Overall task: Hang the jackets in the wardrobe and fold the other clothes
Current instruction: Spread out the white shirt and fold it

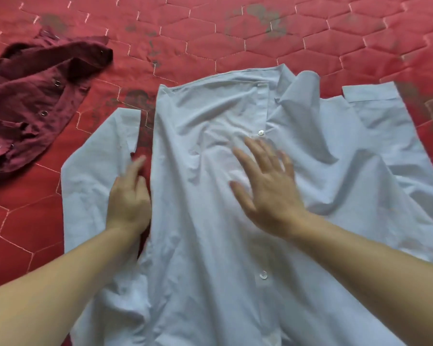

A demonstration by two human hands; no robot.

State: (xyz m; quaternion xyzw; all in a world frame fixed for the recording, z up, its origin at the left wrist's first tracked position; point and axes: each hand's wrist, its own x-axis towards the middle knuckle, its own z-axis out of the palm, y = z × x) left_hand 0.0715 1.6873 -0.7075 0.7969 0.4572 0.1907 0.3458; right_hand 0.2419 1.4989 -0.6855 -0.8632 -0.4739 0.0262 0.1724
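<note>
From my screen I see both hands down on the pale blue shirt (210, 221), which lies spread on the red quilted cover (235, 41). The right hand (265, 186) is wide open, fingers spread and nearly straight, the palm flat on the chest of the shirt just beside the button strip. It holds nothing; it only presses the cloth. The fingers are a little blurred.

The left hand (130, 198) lies at the left edge of the shirt body, in the gap where the red cover shows between the body and the left sleeve (95, 158). Its fingers are loosely bent and point away from me. It touches the cloth there, but whether it pinches the edge I cannot tell (the fingertips are blurred).

The shirt lies front up, with its long axis going from me toward the far side. The collar (280, 81) points away, and the hem runs out of the picture near me. I see two white buttons: one button (261, 132) near the right fingertips, and another (263, 275) lower on the strip. The right sleeve (375, 113) spreads out to the right, its cuff on the far side.

A dark red garment (35, 96) with metal snaps lies crumpled at the far left, apart from the shirt.
</note>
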